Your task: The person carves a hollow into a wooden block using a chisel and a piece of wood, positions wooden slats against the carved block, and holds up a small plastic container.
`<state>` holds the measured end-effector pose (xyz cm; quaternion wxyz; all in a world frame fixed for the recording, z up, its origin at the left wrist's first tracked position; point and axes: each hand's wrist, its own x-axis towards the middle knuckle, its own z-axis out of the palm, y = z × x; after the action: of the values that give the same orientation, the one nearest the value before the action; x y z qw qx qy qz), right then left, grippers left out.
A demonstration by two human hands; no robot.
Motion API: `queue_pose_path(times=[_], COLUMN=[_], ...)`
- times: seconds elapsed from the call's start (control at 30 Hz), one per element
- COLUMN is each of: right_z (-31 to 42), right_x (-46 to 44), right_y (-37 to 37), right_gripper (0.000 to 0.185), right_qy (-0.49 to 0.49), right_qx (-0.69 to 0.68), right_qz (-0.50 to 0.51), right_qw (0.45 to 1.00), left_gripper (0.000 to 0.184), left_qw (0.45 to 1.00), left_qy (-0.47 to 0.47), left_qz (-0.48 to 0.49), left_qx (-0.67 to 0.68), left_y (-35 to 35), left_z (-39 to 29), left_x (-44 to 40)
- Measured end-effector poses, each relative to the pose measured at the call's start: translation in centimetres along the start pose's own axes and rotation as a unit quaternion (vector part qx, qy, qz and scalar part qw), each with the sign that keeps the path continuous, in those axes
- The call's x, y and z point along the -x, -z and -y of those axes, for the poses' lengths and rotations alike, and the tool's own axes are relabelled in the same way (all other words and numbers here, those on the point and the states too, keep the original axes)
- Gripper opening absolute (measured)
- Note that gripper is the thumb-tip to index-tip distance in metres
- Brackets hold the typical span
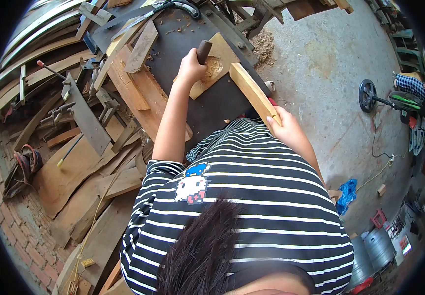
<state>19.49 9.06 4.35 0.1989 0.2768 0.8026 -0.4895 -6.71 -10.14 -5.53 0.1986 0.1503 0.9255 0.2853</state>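
Observation:
My left hand (191, 69) is wrapped round the dark round handle of what looks like a chisel (204, 49); its blade is hidden behind the fist. Beneath that hand lies a pale wooden board (222, 47) with a rough hollow (214, 67) cut into it. My right hand (287, 125) grips the near end of a long, flat wooden bar (252, 92). The bar's far end is beside the board's right corner. A small wood chip (227, 121) rests on the dark bench top (212, 105) near my body.
Planks (138, 96) and a handsaw (124, 24) lie on the bench's left side. A black-handled tool (180, 7) is at its far edge. Scrap timber (89, 196) is piled on the left. Across the concrete floor (320, 64) stands a wheeled item (367, 96); a blue plastic bag (346, 195) lies nearer.

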Motion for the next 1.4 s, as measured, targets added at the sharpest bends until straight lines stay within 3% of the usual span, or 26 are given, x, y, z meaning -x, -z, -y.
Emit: queue_pose_path(times=[0.07, 0.23, 0.43, 0.8, 1.07, 1.17, 1.27, 1.4], right_z=[0.3, 0.1, 0.1, -0.6, -1.4, -1.1, 0.7, -0.5], right_x=[0.1, 0.1, 0.1, -0.3, -0.9, -1.3, -1.2, -1.1], right_y=[0.2, 0.0, 0.1, -1.0, -1.7, -2.0, -1.5, -1.6], right_gripper=[0.039, 0.039, 0.041, 0.042, 0.042, 0.034, 0.034, 0.035], right_qy=[-0.006, 0.003, -0.002, 0.007, -0.019, 0.023, -0.043, -0.032], right_qx=[-0.006, 0.004, 0.014, 0.006, -0.034, 0.002, -0.092, -0.094], right_qz=[0.008, 0.003, 0.008, -0.022, -0.035, -0.050, 0.004, -0.009], right_qw=[1.000, 1.000, 1.000, 1.000, 0.999, 0.998, 0.995, 0.995], left_gripper=[0.040, 0.045, 0.043, 0.031, 0.034, 0.032, 0.034, 0.043], left_qw=[0.999, 1.000, 0.999, 0.996, 0.994, 0.989, 0.988, 0.992], left_qy=[0.023, -0.009, 0.000, -0.090, -0.103, -0.106, -0.071, 0.028], left_qz=[0.048, 0.013, 0.031, 0.012, 0.021, 0.077, 0.069, -0.046], left_qx=[0.009, -0.025, 0.013, -0.014, -0.013, 0.069, 0.119, 0.116], left_y=[-0.1, -1.5, -1.6, -2.6, -3.0, -2.6, -2.0, 0.1], left_z=[-0.3, -0.7, -0.6, -0.1, -0.5, -0.9, -0.8, -0.5], left_x=[-0.1, 0.2, 0.3, 1.3, 1.9, 2.4, 2.8, 3.3])
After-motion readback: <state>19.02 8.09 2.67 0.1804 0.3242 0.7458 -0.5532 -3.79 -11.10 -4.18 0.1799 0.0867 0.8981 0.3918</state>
